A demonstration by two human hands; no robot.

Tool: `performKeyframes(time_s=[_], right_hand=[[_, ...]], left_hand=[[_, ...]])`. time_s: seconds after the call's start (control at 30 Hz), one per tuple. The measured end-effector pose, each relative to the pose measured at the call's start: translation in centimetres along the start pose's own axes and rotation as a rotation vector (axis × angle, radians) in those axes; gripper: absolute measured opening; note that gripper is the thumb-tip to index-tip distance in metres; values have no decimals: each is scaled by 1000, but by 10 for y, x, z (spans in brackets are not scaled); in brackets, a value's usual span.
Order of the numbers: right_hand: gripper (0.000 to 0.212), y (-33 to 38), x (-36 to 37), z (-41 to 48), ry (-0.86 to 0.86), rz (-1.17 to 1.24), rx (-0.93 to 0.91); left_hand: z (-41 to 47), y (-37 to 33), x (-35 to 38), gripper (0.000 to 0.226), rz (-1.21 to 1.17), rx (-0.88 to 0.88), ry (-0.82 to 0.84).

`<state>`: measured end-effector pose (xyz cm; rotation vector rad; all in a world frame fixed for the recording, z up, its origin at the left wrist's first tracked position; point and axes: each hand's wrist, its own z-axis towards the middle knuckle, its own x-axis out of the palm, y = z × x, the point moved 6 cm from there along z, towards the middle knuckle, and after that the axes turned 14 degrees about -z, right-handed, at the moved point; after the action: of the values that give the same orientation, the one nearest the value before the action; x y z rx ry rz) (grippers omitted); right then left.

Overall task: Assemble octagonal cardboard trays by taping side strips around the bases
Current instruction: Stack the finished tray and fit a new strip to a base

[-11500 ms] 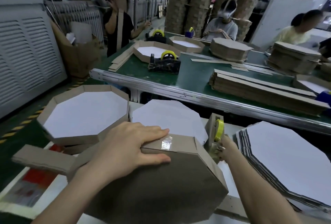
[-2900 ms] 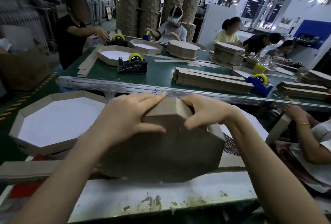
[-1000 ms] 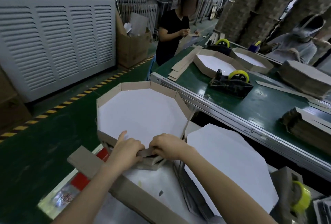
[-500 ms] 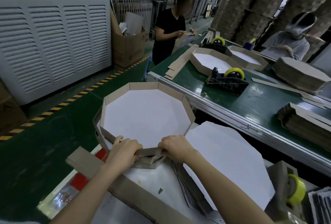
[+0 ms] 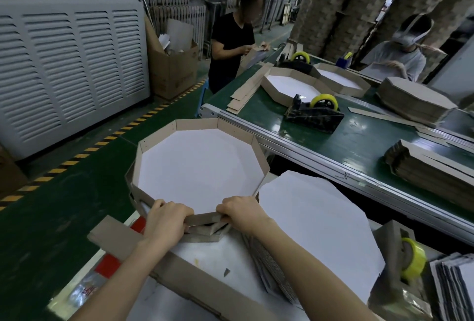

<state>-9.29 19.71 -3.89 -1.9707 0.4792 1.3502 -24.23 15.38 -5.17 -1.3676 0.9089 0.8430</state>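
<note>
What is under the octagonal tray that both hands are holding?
Edges of other cardboard trays stick out below the top tray at its near and left sides. It covers the rest, so their count is hidden.

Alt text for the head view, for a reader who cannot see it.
The left hand and right hand grip the near wall of an octagonal cardboard tray sitting on a stack of similar trays. To its right lie flat white bases, a yellow tape roll beyond them, a green conveyor table behind.
</note>
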Motion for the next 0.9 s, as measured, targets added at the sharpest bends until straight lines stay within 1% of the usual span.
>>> performKeyframes(time_s=[0.1,0.13,0.17,0.2,0.23,0.27,0.3,0.33,0.37,0.4,0.47,0.5,0.53,0.6,0.73,0.8,0.9], right_hand=[[15,-2,0,0,13,78,-16],[20,-5,0,-2,-21,170,-5],[25,-10,-1,-7,-95,303,42],[27,-19,-3,-14,-204,452,134],[27,-32,-4,-25,-341,581,260],[25,-45,-2,-38,-468,659,398],[26,-56,7,-51,-531,685,528],[31,-65,19,-62,-504,681,629],[41,-72,37,-70,-383,668,696],[57,-75,60,-76,-186,645,734],[94,-69,101,-94,220,544,721],[109,-63,116,-102,350,489,686],[118,-57,126,-109,414,442,647],[122,-48,134,-116,419,370,610],[111,-41,125,-128,448,323,557],[96,-37,114,-136,436,282,540],[66,-42,84,-153,279,191,638]], left_hand=[[-1,-3,3,30,45,22,49],[-1,-5,3,26,48,30,79],[-1,-7,1,19,36,40,99],[0,-11,-3,11,4,49,112],[1,-15,-9,9,-57,53,110],[2,-19,-17,11,-145,57,91],[3,-23,-26,12,-266,54,59],[4,-28,-35,10,-402,45,25],[4,-32,-43,8,-532,34,1],[5,-38,-50,10,-639,30,-23],[4,-49,-58,17,-763,57,-55],[3,-55,-60,18,-801,78,-58],[1,-60,-61,19,-830,97,-54],[-4,-69,-60,17,-867,121,-40],[-18,-79,-55,13,-898,142,-13],[-27,-83,-56,13,-919,163,-1],[-38,-89,-65,13,-926,212,7]])
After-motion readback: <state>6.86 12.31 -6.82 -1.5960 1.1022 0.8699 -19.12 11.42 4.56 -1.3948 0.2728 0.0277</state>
